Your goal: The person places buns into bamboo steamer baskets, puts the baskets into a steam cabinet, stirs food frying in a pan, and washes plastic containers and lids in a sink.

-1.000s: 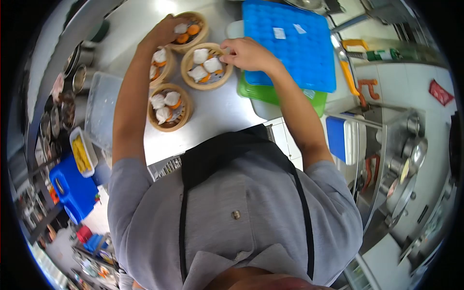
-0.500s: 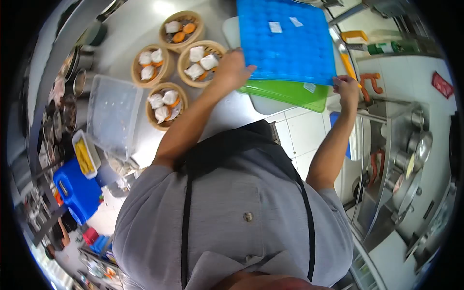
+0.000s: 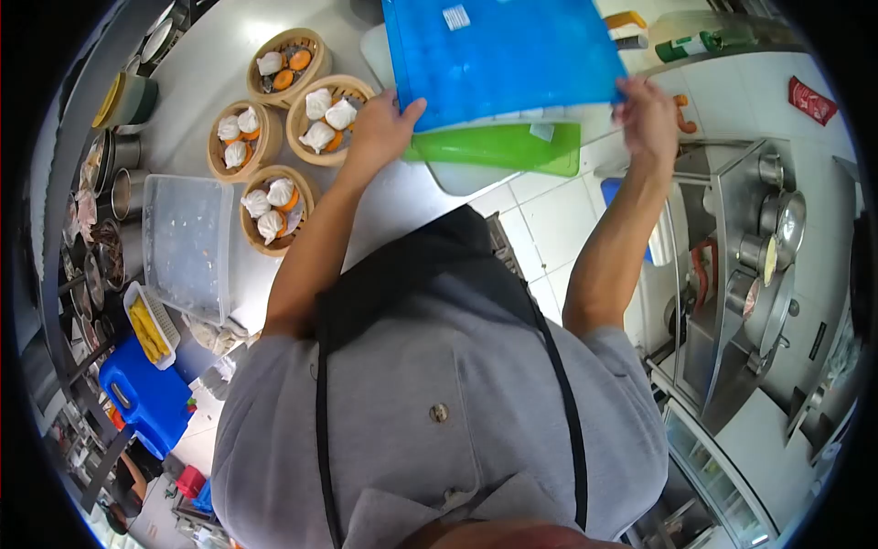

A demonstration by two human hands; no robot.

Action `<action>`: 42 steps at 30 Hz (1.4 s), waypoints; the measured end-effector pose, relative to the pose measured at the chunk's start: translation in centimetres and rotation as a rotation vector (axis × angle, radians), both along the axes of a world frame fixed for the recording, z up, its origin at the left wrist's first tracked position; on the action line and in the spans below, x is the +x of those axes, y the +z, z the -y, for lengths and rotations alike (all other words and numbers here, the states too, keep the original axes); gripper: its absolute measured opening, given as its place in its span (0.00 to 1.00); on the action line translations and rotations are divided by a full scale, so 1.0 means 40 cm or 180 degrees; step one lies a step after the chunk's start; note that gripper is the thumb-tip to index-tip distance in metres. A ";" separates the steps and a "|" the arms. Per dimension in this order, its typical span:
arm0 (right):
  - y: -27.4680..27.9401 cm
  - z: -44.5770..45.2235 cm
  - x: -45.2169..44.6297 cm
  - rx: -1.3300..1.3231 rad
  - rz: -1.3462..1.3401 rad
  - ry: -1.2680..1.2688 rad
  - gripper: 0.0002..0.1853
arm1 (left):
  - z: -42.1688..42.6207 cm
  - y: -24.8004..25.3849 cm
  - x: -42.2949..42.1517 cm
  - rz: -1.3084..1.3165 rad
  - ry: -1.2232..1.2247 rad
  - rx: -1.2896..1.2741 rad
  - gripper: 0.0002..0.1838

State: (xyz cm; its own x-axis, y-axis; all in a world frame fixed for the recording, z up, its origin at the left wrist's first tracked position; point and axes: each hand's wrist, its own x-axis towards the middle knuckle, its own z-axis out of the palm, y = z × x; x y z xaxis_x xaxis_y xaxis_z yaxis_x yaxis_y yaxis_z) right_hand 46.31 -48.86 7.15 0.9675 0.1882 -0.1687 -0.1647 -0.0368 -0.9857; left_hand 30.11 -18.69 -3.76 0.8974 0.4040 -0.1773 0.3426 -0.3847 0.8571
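Observation:
My left hand [image 3: 382,130] is closed on the near left corner of a blue plastic lid [image 3: 512,69] with a white label. At its near right corner my right hand [image 3: 647,123] grips the same lid, which is raised and tilted. A green plastic lid [image 3: 498,149] lies below it, partly covered, on a white board [image 3: 455,178]. Just left of my left hand stands a bamboo steamer [image 3: 297,128] with white-wrapped dumplings and orange slices. Three more steamers are grouped beside it: one at the back [image 3: 315,69], one at left [image 3: 272,151] and one nearest me [image 3: 251,215].
A clear plastic bin [image 3: 187,242] sits at the table's left edge. Beyond it are a white basket [image 3: 165,320] with yellow food, a blue jug [image 3: 151,398] and metal pots. A steel rack with pots [image 3: 759,256] stands on the right. A green bottle [image 3: 686,46] lies at the back right.
Both hands have lifted and tilted the blue lid up off the green one, shifting it left and away. The view has swung slightly, so the steamers appear farther left.

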 end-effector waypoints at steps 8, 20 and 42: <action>0.132 -0.060 -0.074 0.1079 0.0382 0.0509 0.09 | -0.001 0.102 -0.023 0.0662 0.0865 -0.3353 0.09; -0.279 0.088 0.071 -0.2238 0.1197 0.0769 0.10 | -0.206 0.272 -0.232 0.2259 0.1260 -0.2896 0.05; -0.227 0.063 -0.057 -0.2228 0.0878 -0.0045 0.12 | -0.247 0.247 -0.312 0.2174 0.1582 -0.2413 0.05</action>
